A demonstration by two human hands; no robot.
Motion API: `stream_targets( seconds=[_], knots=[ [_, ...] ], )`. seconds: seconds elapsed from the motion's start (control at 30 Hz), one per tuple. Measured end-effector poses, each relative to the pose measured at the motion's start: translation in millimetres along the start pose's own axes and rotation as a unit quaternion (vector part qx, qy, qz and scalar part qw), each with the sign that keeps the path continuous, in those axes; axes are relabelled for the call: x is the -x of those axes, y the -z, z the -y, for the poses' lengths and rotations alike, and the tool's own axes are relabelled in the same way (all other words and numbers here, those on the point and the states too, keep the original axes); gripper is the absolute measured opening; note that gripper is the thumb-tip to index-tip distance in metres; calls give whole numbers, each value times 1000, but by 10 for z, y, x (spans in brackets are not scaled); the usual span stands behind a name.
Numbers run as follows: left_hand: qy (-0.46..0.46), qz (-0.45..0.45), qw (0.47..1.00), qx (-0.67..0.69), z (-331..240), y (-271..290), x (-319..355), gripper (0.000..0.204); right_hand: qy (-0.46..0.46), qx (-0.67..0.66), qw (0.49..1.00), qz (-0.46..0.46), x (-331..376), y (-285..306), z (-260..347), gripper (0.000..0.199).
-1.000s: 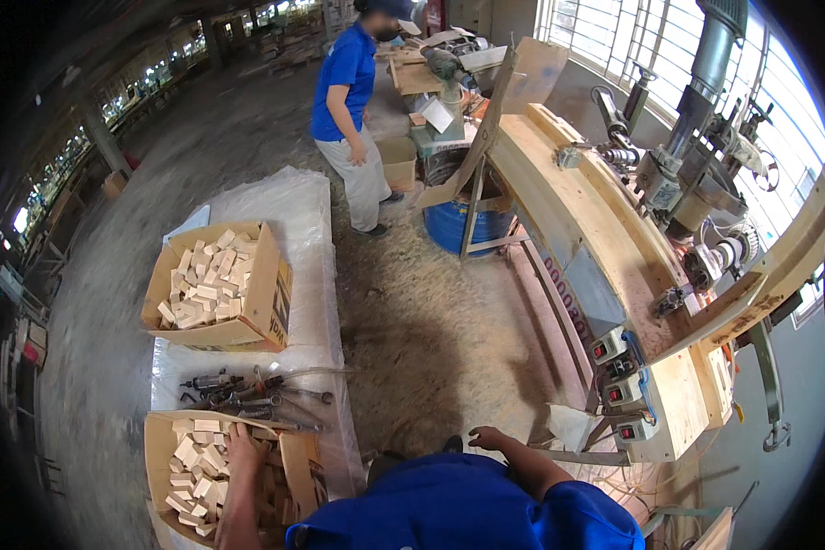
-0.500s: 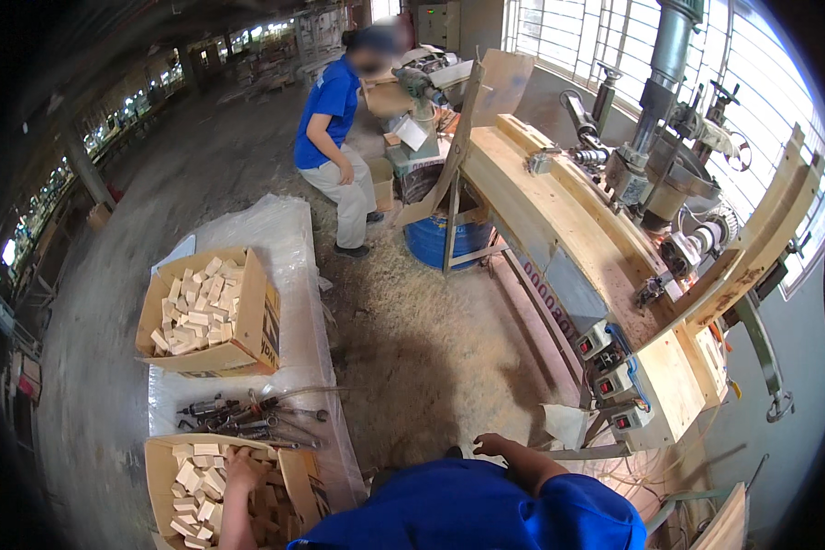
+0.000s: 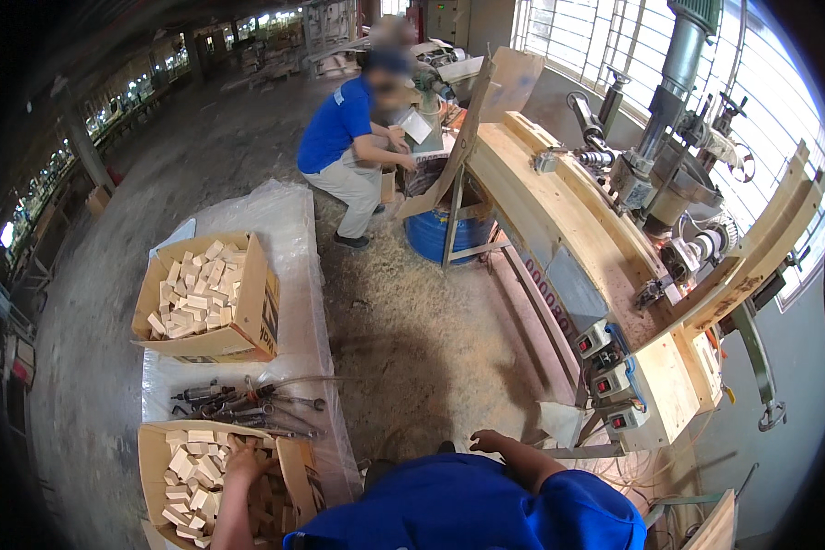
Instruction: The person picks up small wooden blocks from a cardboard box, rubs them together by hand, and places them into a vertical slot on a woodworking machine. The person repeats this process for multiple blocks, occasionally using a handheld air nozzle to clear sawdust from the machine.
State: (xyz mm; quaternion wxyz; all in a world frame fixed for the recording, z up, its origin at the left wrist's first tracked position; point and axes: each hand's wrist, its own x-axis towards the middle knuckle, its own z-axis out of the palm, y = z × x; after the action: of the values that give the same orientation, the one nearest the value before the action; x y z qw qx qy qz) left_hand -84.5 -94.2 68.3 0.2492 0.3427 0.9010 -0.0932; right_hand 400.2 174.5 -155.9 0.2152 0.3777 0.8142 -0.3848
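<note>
Wooden blocks (image 3: 185,477): a loose pile inside the near cardboard box (image 3: 297,478), paler at the left, shaded at the right.
Left hand (image 3: 245,463): down among these blocks; its fingertips are partly hidden, so I cannot tell whether they grip one.
Right hand (image 3: 489,442): well apart from the boxes, fingers loosely parted, nothing seen in them.
Progress: handling seems under way; no block is seen lifted clear, many lie in the box, and how many are dealt with cannot be told.
Metal tools (image 3: 280,412): between the near box and the far cardboard box (image 3: 257,312), which also holds blocks.
Plastic-covered tabletop (image 3: 293,261): under boxes and tools.
Co-worker (image 3: 335,133): crouching near the blue drum (image 3: 431,236).
</note>
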Motion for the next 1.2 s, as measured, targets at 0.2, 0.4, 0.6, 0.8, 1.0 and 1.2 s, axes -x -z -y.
stream_targets(
  seconds=[0.2, 0.4, 0.6, 0.8, 1.0, 1.2],
  knots=[
    [26, 23, 999, 19, -78, 66, 65, 85, -19, -1, 1000, 23, -13, -20, 12, 55],
    [26, 19, 999, 28, -9, 57, 54, 86, -21, -2, 1000, 18, -24, -16, 86, 55],
    [5, 8, 1000, 26, 14, 30, 35, 85, -24, -8, 999, 26, -38, 36, 142, 55],
    [3, 21, 1000, 1, 109, -50, -66, 87, -9, -14, 1000, 9, -63, -5, 169, 53],
    [9, 39, 999, 11, 54, 6, -23, 91, -18, -9, 1000, 24, -60, 11, 115, 57],
    [17, 35, 999, 10, 57, 35, 48, 88, -19, -6, 1000, 18, -82, -27, 121, 56]
  ],
)
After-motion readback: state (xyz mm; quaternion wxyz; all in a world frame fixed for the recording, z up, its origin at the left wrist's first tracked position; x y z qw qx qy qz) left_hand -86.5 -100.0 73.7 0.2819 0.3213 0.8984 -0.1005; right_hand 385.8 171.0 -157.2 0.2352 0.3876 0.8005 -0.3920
